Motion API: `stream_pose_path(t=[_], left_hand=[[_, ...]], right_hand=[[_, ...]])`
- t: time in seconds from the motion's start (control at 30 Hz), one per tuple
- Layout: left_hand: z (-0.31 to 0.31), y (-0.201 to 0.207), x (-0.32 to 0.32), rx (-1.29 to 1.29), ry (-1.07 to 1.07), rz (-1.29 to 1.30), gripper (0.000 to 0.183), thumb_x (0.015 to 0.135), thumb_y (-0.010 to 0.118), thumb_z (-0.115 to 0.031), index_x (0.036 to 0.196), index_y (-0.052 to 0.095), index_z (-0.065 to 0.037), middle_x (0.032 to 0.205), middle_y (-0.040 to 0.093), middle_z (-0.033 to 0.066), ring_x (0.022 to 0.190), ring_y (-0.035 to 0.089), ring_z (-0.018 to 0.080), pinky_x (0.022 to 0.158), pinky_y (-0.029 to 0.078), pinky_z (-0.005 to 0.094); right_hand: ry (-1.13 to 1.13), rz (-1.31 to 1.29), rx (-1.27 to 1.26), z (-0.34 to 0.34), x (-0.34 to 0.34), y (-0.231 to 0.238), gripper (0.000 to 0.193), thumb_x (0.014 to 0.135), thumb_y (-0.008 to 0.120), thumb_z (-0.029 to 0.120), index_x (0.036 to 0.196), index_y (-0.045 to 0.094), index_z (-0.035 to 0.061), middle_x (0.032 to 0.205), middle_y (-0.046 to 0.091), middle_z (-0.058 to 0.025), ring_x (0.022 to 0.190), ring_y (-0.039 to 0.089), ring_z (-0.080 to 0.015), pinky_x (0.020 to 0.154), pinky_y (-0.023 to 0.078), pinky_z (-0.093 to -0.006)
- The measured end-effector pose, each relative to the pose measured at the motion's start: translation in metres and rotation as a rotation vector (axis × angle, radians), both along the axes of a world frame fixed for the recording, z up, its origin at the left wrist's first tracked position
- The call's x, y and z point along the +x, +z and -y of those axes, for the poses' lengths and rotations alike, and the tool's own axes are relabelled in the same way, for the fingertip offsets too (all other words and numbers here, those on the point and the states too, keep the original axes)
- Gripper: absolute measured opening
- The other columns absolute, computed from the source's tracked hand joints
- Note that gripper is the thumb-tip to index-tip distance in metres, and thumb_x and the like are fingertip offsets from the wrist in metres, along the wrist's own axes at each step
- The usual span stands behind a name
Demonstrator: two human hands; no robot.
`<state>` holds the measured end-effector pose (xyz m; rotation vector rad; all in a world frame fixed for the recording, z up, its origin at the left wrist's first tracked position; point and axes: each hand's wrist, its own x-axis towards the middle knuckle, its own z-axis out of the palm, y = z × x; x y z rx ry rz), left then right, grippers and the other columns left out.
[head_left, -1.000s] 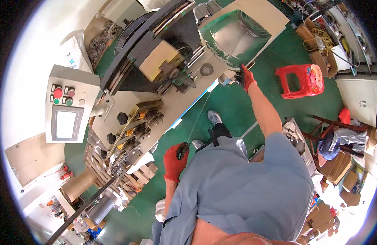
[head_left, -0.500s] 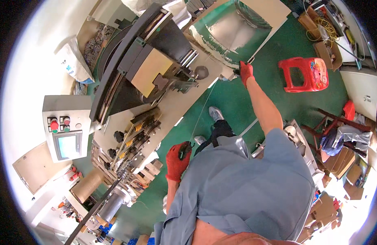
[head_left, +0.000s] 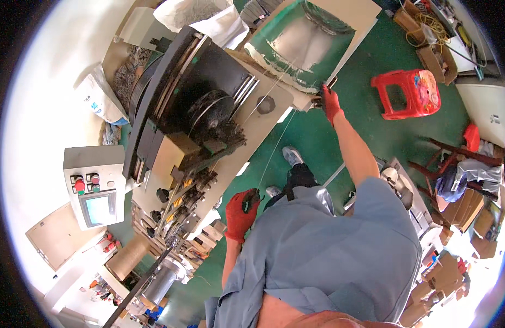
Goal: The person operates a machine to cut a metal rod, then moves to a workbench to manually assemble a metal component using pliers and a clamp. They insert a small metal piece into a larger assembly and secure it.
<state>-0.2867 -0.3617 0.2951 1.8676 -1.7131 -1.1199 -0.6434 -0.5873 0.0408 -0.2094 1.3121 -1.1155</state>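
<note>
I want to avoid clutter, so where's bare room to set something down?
The green floor between your right hand and the red stool looks bare, and so does the patch below the stool. It's crowded around cardboard boxes at far right; a thin wire near your left hand crosses the gap beside the machine.

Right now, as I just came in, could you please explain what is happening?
A person stands beside a machine. A thin line runs from the curled, red-gloved left grip toward the machine's front edge; how it is held is unclear. The right grip, also red-gloved, is at the machine's front corner; contact there is unclear. A red stool is off to the right.
</note>
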Motion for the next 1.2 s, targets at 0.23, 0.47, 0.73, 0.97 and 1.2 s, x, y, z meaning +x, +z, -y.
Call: stream_pose_path(t=[0.23, 0.47, 0.73, 0.97, 1.2], left_hand=[[-0.008, -0.003, -0.002, 0.094, 0.048, 0.011, 0.027, 0.079, 0.069, -0.012, 0.105, 0.068, -0.006, 0.095, 0.069, 0.0146, 0.088, 0.066, 0.031, 0.077, 0.051, 0.0382], [0.001, 0.003, -0.012, 0.17, 0.021, 0.032, 0.029, 0.078, 0.07, -0.013, 0.106, 0.068, -0.006, 0.097, 0.069, 0.0127, 0.091, 0.065, 0.0302, 0.081, 0.051, 0.0378], [0.004, 0.007, -0.011, 0.165, 0.029, 0.082, 0.029, 0.077, 0.071, -0.012, 0.105, 0.069, -0.006, 0.097, 0.069, 0.0118, 0.09, 0.066, 0.0294, 0.08, 0.051, 0.0373], [0.009, 0.007, -0.01, 0.12, -0.024, 0.098, 0.027, 0.077, 0.07, -0.013, 0.104, 0.069, -0.006, 0.095, 0.069, 0.0122, 0.089, 0.065, 0.03, 0.079, 0.051, 0.0378], [0.006, 0.003, -0.008, 0.146, -0.029, 0.09, 0.028, 0.077, 0.07, -0.012, 0.105, 0.068, -0.006, 0.097, 0.069, 0.0127, 0.09, 0.065, 0.0304, 0.08, 0.051, 0.0376]], right_hand=[[0.56, -1.601, -0.102, -0.031, -0.01, -0.003, 0.07, 0.077, 0.069, 0.047, 0.132, 0.05, 0.0086, 0.133, 0.052, -0.0142, 0.119, 0.048, -0.0385, 0.096, 0.042, -0.046], [1.094, -1.514, 0.085, 0.022, 0.01, -0.033, 0.084, 0.068, 0.074, 0.055, 0.133, 0.047, 0.0087, 0.129, 0.049, -0.018, 0.118, 0.043, -0.0365, 0.094, 0.04, -0.0441], [1.035, -1.586, -0.044, 0.023, 0.001, -0.084, 0.076, 0.076, 0.063, 0.059, 0.126, 0.053, 0.0032, 0.125, 0.052, -0.019, 0.112, 0.048, -0.0363, 0.093, 0.041, -0.0492], [0.829, -1.849, -0.196, 0.02, -0.014, -0.141, 0.076, 0.082, 0.055, 0.062, 0.121, 0.057, -0.0021, 0.122, 0.053, -0.0209, 0.108, 0.051, -0.038, 0.092, 0.041, -0.0551], [0.956, -1.719, -0.079, 0.027, -0.01, -0.095, 0.058, 0.081, 0.055, 0.059, 0.114, 0.067, 0.012, 0.122, 0.058, -0.0201, 0.108, 0.051, -0.0418, 0.09, 0.041, -0.0603]])
